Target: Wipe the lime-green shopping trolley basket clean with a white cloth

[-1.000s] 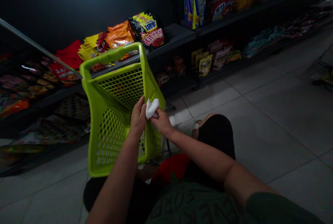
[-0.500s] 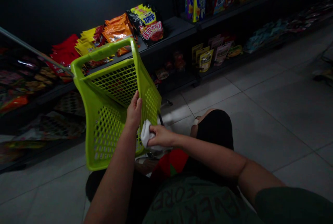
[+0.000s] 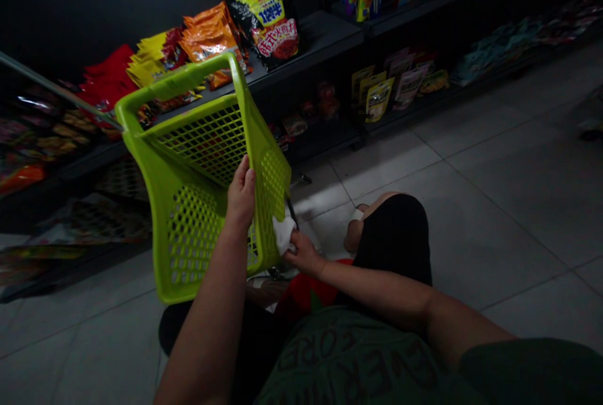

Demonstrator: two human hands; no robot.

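In front of me stands a lime-green plastic shopping basket cart (image 3: pixel 155 204) with latticed sides and a loop handle, its open top tilted toward me. My left hand (image 3: pixel 240 198) is wrapped round its near rim, thumb and fingers on either side of the edge. A white cloth (image 3: pixel 283 233) is bunched in my right hand (image 3: pixel 304 253) and pressed against the outside of the cart's right wall, near the lower edge. Part of the right hand's fingers is hidden behind the cloth.
Dark shelves (image 3: pixel 325 37) run behind the cart, holding orange snack bags (image 3: pixel 210 34), black-and-yellow noodle packs (image 3: pixel 276 28) and small yellow pouches (image 3: pixel 378 100). A metal pole (image 3: pixel 56 88) crosses at the left. My bent knee (image 3: pixel 393 235) is right of the cart, above grey floor tiles (image 3: pixel 494 204).
My right hand has moved the white cloth rightward along the cart's outer side, away from the near rim. My left hand keeps its hold. The view has shifted slightly.
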